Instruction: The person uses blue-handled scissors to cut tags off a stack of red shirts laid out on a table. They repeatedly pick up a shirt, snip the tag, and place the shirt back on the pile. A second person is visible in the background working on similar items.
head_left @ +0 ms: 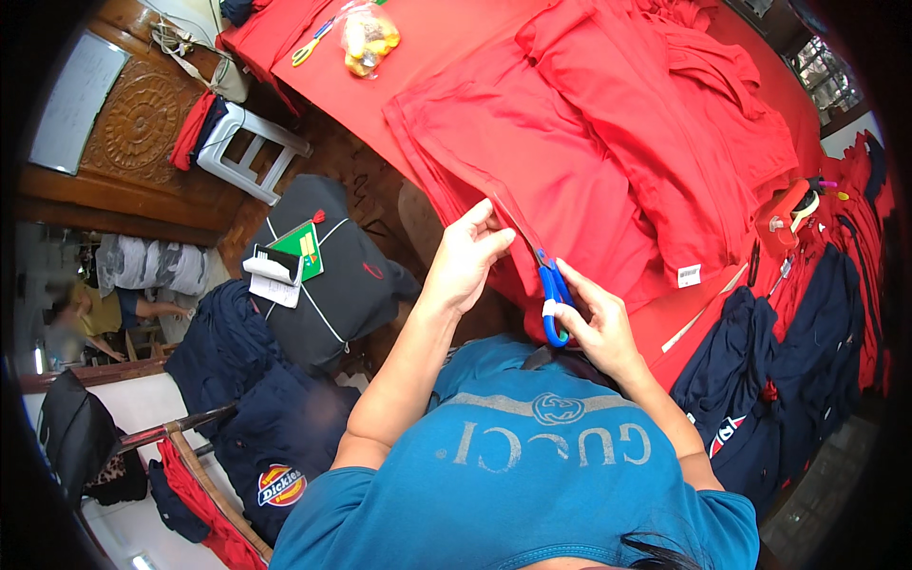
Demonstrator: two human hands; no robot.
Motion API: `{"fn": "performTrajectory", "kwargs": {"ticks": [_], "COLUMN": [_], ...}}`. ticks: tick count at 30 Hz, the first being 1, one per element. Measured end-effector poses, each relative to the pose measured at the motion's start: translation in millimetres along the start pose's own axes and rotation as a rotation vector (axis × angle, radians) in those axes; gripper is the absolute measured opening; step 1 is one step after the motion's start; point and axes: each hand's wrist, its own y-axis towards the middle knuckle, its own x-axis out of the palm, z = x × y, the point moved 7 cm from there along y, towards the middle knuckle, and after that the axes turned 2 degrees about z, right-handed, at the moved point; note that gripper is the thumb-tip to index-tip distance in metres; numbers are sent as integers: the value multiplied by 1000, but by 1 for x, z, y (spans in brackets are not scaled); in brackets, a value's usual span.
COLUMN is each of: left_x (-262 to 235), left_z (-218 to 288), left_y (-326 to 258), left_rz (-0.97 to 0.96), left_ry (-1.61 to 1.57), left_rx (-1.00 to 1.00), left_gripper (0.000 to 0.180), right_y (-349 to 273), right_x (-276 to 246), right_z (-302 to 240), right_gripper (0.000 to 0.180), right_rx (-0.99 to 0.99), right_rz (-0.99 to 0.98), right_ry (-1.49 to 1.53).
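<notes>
A red garment (579, 180) lies in loose folds over the table, its near edge hanging toward me. My left hand (467, 255) is closed in a pinch on that edge, thumb against fingers. Just to its right, my right hand (600, 325) grips blue-handled scissors (548, 281), with fingers around the handle loops. Their narrow blades point up and left, along the cloth edge beside my left fingertips. I cannot tell how far apart the blades are. A small white label (689, 275) shows on the red cloth further right.
At the far left of the table are yellow-handled scissors (305, 52) and a plastic bag of yellowish items (369, 43). A white stool (249, 142) and a string-tied dark bundle (334, 299) stand left. Navy garments (817, 332) hang at right. Another person (85, 318) is at far left.
</notes>
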Motion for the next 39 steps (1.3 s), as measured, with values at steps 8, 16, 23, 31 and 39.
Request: {"fn": "performTrajectory", "kwargs": {"ticks": [8, 16, 23, 31, 39], "left_x": [-10, 1, -6, -5, -16], "left_z": [1, 13, 14, 28, 27], "left_y": [15, 19, 25, 30, 41], "left_rz": [68, 9, 101, 11, 93], "left_ry": [-89, 17, -141, 32, -174], "left_rx": [20, 39, 35, 73, 67], "left_gripper": [42, 44, 42, 50, 42], "right_y": [13, 34, 34, 54, 58], "right_x": [-3, -1, -2, 2, 2], "right_z": [6, 1, 9, -5, 3], "right_gripper": [49, 51, 49, 51, 47], "right_rx": [121, 40, 213, 1, 173], "right_rz": [-30, -20, -79, -41, -82], "right_ry": [138, 79, 116, 66, 123]}}
